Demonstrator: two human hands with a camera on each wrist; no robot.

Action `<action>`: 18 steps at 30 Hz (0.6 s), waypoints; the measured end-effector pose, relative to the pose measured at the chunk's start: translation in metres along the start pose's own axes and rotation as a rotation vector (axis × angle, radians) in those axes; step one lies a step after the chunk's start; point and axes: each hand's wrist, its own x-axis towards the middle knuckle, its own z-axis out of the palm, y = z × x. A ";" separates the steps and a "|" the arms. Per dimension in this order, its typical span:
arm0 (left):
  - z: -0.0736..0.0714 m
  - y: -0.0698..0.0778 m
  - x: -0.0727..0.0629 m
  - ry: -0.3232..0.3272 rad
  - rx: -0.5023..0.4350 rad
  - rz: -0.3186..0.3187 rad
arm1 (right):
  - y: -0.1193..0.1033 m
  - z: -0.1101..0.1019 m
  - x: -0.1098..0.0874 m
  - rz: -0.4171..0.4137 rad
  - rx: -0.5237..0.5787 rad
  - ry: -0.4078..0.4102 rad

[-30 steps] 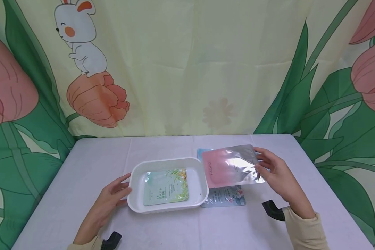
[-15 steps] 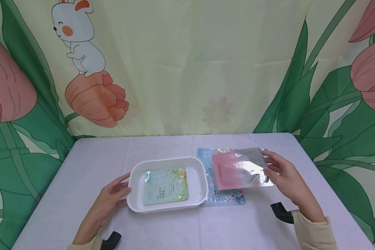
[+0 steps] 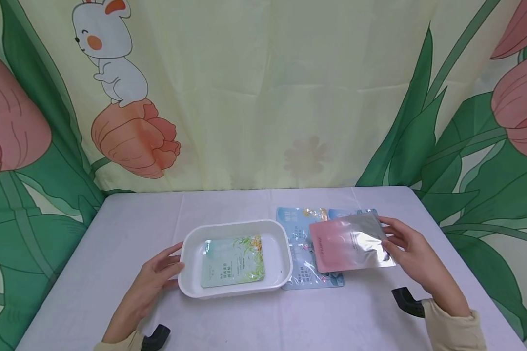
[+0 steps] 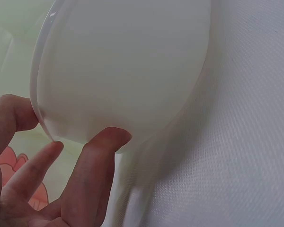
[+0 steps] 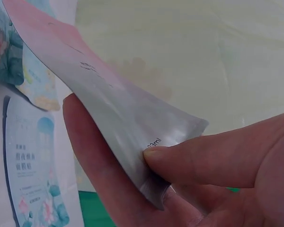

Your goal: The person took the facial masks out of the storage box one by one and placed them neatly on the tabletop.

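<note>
My right hand (image 3: 415, 253) pinches the end of a pink-and-silver sheet mask packet (image 3: 342, 241) between thumb and fingers; the right wrist view shows the thumb on the packet's (image 5: 128, 113) silver end. The packet is tilted above several blue sheet mask packets (image 3: 309, 278) and hides part of them. A white plastic tray (image 3: 234, 294) stands to their left, with a green sheet mask packet (image 3: 233, 263) lying flat inside. My left hand (image 3: 151, 278) touches the tray's left end; in the left wrist view its fingertips rest on the outer wall (image 4: 123, 71).
A white cloth covers the table (image 3: 228, 324). Behind the table's far edge hangs a curtain (image 3: 246, 97) printed with a rabbit and tulips. The tray's right end meets the blue packets.
My right hand has moved right and slightly nearer with the pink-and-silver packet, away from the tray, uncovering more of the blue packets. The left hand and tray stay in place.
</note>
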 end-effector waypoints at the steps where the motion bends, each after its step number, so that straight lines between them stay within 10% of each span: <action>1: 0.000 0.000 0.000 -0.001 -0.004 -0.002 | 0.001 0.000 0.000 0.006 -0.004 0.000; 18: 0.000 0.001 -0.001 -0.004 -0.008 0.002 | 0.032 0.000 0.004 0.059 -0.069 -0.011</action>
